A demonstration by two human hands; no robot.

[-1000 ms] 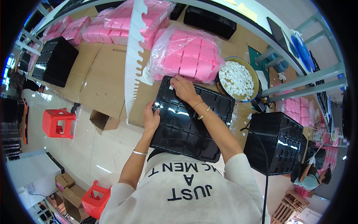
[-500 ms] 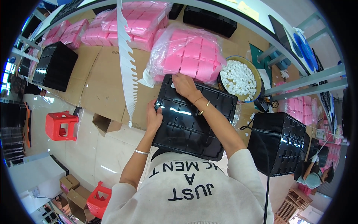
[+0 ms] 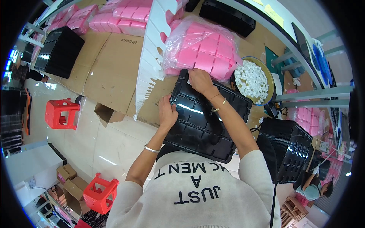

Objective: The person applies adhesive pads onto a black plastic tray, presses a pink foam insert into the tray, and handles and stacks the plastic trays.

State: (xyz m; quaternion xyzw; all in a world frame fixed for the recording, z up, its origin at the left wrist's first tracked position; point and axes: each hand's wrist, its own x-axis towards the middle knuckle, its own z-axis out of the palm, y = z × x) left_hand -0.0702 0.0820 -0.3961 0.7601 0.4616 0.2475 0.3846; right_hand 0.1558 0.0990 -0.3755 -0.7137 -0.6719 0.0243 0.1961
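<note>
A black plastic tray (image 3: 201, 121) with molded compartments lies tilted across the table's near edge, against my body. My left hand (image 3: 167, 113) is closed on the tray's left edge, thumb on top and fingers partly hidden at the side. At the tray's far left corner, my right hand (image 3: 200, 81) has its fingers bent together over the rim, and their tips are partly hidden. A small white patch shows beside those fingertips. Just beyond the tray sits a clear plastic bag of pink foam blocks (image 3: 205, 47). To its right, a round yellow-rimmed basin (image 3: 272, 89) holds white pieces (image 3: 251, 81).
A white toothed strip (image 3: 150, 53) hangs in front of the cardboard-covered table (image 3: 110, 68). Stacked black trays (image 3: 285, 148) stand at my right, others (image 3: 61, 51) at far left. Red stools (image 3: 62, 114) are on the floor. Another person (image 3: 313, 188) works at far right.
The whole view has shifted, so the table and tray appear farther right. Both hands keep their places on the tray. The hanging white strip looks wider and farther right.
</note>
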